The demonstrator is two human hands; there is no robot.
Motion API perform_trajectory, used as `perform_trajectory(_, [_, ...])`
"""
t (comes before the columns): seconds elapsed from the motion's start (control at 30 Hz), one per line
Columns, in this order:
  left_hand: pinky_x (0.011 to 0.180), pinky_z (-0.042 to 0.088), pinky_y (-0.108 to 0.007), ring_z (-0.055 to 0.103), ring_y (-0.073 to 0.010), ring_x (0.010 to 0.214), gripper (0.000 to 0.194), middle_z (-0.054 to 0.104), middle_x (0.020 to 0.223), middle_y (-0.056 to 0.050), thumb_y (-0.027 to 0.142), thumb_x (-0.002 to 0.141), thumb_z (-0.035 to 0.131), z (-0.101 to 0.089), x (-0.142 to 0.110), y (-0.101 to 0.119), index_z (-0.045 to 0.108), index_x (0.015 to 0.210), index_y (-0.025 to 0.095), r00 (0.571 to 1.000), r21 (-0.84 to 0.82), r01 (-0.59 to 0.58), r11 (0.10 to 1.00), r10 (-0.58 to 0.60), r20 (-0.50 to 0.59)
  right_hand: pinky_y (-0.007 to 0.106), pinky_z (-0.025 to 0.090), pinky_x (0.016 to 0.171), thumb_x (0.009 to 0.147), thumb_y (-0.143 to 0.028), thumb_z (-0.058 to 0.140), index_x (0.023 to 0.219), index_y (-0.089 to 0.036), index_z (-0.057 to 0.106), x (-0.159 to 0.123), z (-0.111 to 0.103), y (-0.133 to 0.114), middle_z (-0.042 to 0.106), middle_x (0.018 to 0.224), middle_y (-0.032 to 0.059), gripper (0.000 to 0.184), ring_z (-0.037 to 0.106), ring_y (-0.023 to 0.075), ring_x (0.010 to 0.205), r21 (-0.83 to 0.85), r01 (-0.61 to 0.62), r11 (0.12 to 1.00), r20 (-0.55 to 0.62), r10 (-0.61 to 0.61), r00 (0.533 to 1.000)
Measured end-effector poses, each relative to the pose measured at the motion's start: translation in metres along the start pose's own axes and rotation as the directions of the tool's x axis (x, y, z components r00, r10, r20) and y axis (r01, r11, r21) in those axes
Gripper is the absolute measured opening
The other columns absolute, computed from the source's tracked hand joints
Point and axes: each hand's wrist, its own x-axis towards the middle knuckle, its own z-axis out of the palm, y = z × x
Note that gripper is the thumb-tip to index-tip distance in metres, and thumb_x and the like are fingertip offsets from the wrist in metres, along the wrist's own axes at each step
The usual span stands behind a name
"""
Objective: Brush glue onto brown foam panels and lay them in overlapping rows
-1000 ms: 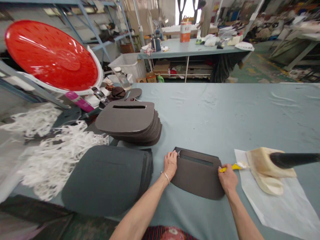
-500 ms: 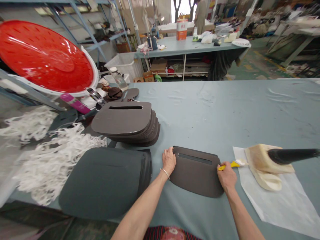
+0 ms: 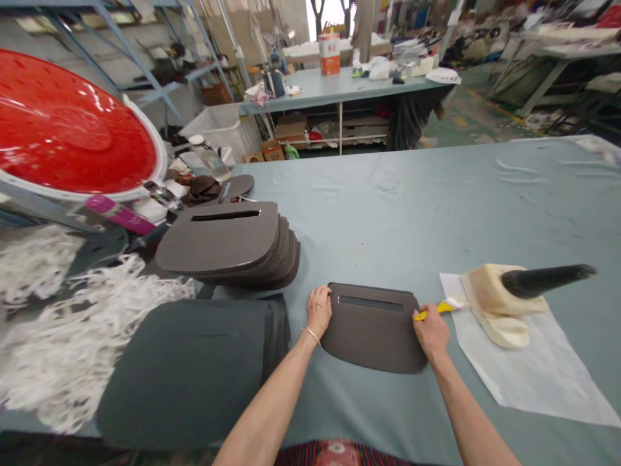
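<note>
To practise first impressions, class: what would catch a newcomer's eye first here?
The huge glossy red dish at upper left comes first. Next, the tangled white strips below it, left of the dark stacks. Then the yellow-handled brush in the right hand, over the slotted panel's right edge.

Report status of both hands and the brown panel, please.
Left hand on left edge of brown panel; right hand at right edge, holding yellow brush. Slot uncovered.
</note>
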Motion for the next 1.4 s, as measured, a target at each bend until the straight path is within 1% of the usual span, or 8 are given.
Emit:
perform_trajectory(0.17, [0.089, 0.042, -0.034, 0.053, -0.0185, 0.097, 0.026, 0.059, 0.1, -0.005, 0.004, 0.077, 0.046, 0.005, 0.004, 0.001, 0.055, 0.095, 0.021, 1.0, 0.003, 0.019, 1.0, -0.019, -0.024, 0.025, 0.026, 0.056, 0.09, -0.036, 0.045, 0.098, -0.02, 0.053, -0.001, -0.004, 0.0, 0.061, 0.081, 0.0034, 0.02, 0.057, 0.0162, 0.069, 0.017, 0.005, 1.0, -0.002, -0.005, 1.0])
perform_trajectory(0.37, [0.089, 0.043, -0.036, 0.054, -0.0204, 0.096, 0.026, 0.059, 0.098, -0.006, 0.004, 0.074, 0.046, 0.009, 0.008, 0.003, 0.055, 0.094, 0.019, 0.997, -0.014, 0.071, 0.997, -0.071, -0.036, 0.024, 0.026, 0.058, 0.092, -0.029, 0.043, 0.1, -0.019, 0.053, -0.004, -0.012, -0.003, 0.061, 0.081, 0.0034, 0.017, 0.057, 0.0147, 0.071, 0.052, -0.029, 0.998, 0.04, 0.027, 0.999])
perform_trajectory(0.47, [0.089, 0.043, -0.035, 0.055, -0.0198, 0.095, 0.026, 0.058, 0.097, -0.006, 0.005, 0.073, 0.046, 0.009, 0.009, 0.003, 0.055, 0.094, 0.019, 0.995, -0.018, 0.093, 0.995, -0.094, -0.03, 0.023, 0.027, 0.059, 0.092, -0.026, 0.042, 0.1, -0.019, 0.053, -0.004, -0.014, -0.004, 0.061, 0.081, 0.0034, 0.016, 0.057, 0.014, 0.073, 0.069, -0.047, 0.997, 0.058, 0.043, 0.997])
perform_trajectory(0.73, [0.086, 0.045, -0.031, 0.057, -0.0167, 0.091, 0.025, 0.055, 0.098, -0.006, 0.005, 0.074, 0.046, 0.009, 0.013, 0.002, 0.054, 0.093, 0.019, 0.982, 0.016, 0.191, 0.981, -0.191, -0.014, 0.024, 0.029, 0.06, 0.092, -0.031, 0.042, 0.103, -0.018, 0.052, -0.008, -0.018, -0.007, 0.062, 0.086, 0.0044, 0.019, 0.059, 0.0146, 0.076, 0.062, -0.041, 0.997, 0.058, 0.037, 0.998])
perform_trajectory(0.9, [0.088, 0.043, -0.031, 0.055, -0.018, 0.098, 0.025, 0.056, 0.098, -0.007, 0.008, 0.075, 0.047, 0.011, 0.012, 0.002, 0.051, 0.098, 0.018, 0.964, 0.059, 0.267, 0.962, -0.267, -0.002, 0.024, 0.031, 0.06, 0.092, -0.034, 0.043, 0.103, -0.019, 0.052, -0.009, -0.019, -0.008, 0.062, 0.086, 0.0045, 0.02, 0.061, 0.0163, 0.077, 0.038, -0.039, 0.999, 0.055, 0.037, 0.998])
perform_trajectory(1.0, [0.083, 0.043, -0.031, 0.056, -0.0196, 0.095, 0.024, 0.058, 0.094, -0.007, 0.012, 0.076, 0.049, 0.009, 0.014, 0.002, 0.05, 0.1, 0.018, 0.946, 0.088, 0.32, 0.943, -0.323, 0.028, 0.024, 0.031, 0.059, 0.092, -0.034, 0.042, 0.102, -0.019, 0.051, -0.009, -0.019, -0.008, 0.062, 0.085, 0.0043, 0.02, 0.061, 0.0167, 0.076, 0.027, -0.036, 0.999, 0.054, 0.035, 0.998])
perform_trajectory(1.17, [0.075, 0.041, -0.029, 0.059, -0.0188, 0.087, 0.019, 0.062, 0.086, -0.005, 0.016, 0.077, 0.052, -0.001, 0.018, 0.005, 0.051, 0.096, 0.02, 0.918, 0.121, 0.376, 0.919, -0.387, 0.086, 0.024, 0.033, 0.061, 0.093, -0.035, 0.04, 0.103, -0.019, 0.051, -0.008, -0.019, -0.009, 0.062, 0.084, 0.0047, 0.022, 0.061, 0.0174, 0.076, 0.009, -0.041, 0.999, 0.075, 0.04, 0.996])
perform_trajectory(1.4, [0.075, 0.041, -0.029, 0.058, -0.0182, 0.086, 0.011, 0.061, 0.09, -0.005, 0.02, 0.076, 0.055, -0.005, 0.017, 0.007, 0.052, 0.087, 0.021, 0.919, 0.15, 0.363, 0.92, -0.38, 0.106, 0.025, 0.036, 0.063, 0.093, -0.036, 0.039, 0.104, -0.02, 0.051, -0.005, -0.016, -0.01, 0.062, 0.088, 0.0058, 0.023, 0.061, 0.018, 0.077, 0.023, -0.058, 0.998, 0.087, 0.056, 0.995])
